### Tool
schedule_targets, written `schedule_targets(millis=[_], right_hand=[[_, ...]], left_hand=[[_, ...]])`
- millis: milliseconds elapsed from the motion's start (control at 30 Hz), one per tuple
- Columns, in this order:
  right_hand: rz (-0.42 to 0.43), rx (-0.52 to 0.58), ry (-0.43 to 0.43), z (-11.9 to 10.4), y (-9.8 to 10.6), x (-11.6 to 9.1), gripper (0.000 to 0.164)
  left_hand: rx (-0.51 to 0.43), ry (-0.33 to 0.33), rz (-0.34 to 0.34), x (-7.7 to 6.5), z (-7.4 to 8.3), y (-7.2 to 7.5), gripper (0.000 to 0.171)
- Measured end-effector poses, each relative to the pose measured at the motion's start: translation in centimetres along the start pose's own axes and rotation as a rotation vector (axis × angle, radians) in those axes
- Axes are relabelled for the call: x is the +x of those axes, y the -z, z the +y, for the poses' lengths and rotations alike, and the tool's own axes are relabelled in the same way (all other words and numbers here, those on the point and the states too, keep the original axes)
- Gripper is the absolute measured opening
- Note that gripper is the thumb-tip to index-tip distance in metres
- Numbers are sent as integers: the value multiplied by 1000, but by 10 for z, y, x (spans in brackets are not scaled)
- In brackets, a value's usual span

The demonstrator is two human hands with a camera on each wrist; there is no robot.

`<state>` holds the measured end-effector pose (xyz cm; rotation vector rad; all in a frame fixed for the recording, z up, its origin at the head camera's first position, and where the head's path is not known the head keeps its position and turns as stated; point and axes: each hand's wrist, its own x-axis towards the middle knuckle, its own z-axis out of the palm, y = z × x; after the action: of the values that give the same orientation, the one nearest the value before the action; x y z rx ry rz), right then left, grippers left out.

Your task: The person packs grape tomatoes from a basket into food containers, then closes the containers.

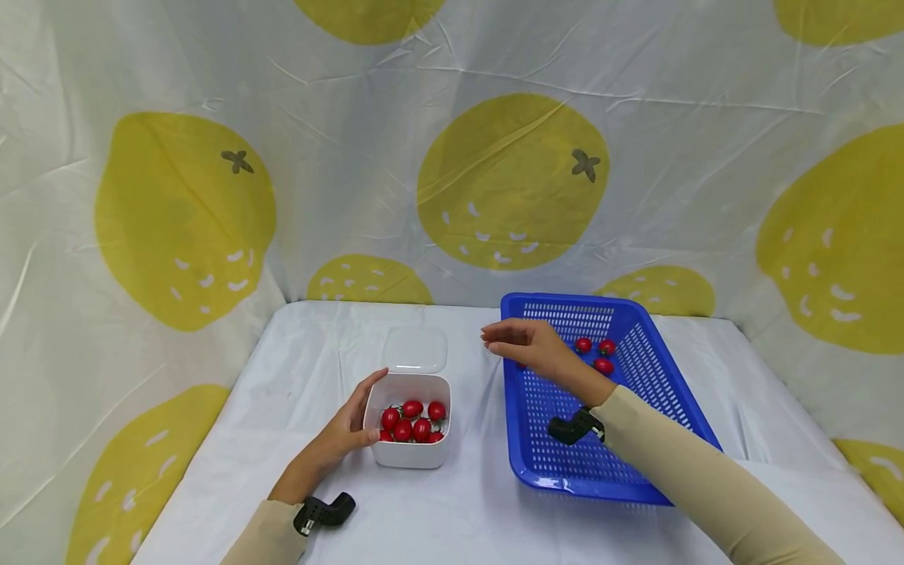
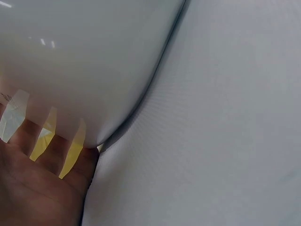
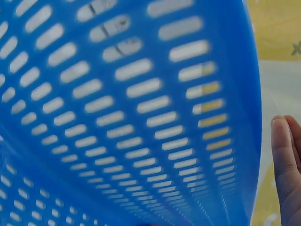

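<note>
My left hand (image 1: 348,424) holds a white square container (image 1: 410,457) by its left side, thumb at the front rim and fingers along the side. In the left wrist view its fingers (image 2: 77,162) lie against the smooth wall. Several red cherry tomatoes (image 1: 402,429) sit inside. Above the left rim of a blue perforated basket (image 1: 517,439) hovers my right hand (image 1: 533,345), with nothing visible between thumb and fingers. Several more cherry tomatoes (image 1: 603,366) lie in the basket, partly hidden by the right arm. The right wrist view shows the thumb (image 3: 283,155) outside the basket wall.
A clear lid (image 1: 417,351) lies flat just behind the container. White cloth (image 1: 473,502) covers the table, and a lemon-print curtain (image 1: 339,180) hangs behind and at both sides. The basket stands to the right of the container, with a gap between them.
</note>
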<state>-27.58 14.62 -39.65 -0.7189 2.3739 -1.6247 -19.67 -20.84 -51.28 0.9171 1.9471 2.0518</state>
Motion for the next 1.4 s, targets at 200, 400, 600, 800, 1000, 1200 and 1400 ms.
schedule_targets(millis=[200, 400, 600, 800, 1000, 1200, 1400], right_hand=[[33, 4, -7, 3, 9, -2, 32], [68, 2, -20, 10, 19, 0, 36], [77, 9, -33, 19, 29, 0, 39], [91, 13, -54, 28, 39, 1, 41], [134, -32, -81, 38, 47, 1, 44], [180, -105, -123, 48, 54, 3, 41], [202, -164, -141, 55, 60, 5, 41]], left_hand=[[12, 8, 7, 1, 1, 0, 88], [18, 5, 4, 1, 0, 1, 87], [7, 3, 4, 0, 0, 1, 88], [13, -4, -2, 0, 0, 1, 88], [9, -23, -7, -1, 0, 0, 88], [-4, -4, 1, -1, 0, -1, 89], [1, -6, -7, 0, 0, 0, 88]])
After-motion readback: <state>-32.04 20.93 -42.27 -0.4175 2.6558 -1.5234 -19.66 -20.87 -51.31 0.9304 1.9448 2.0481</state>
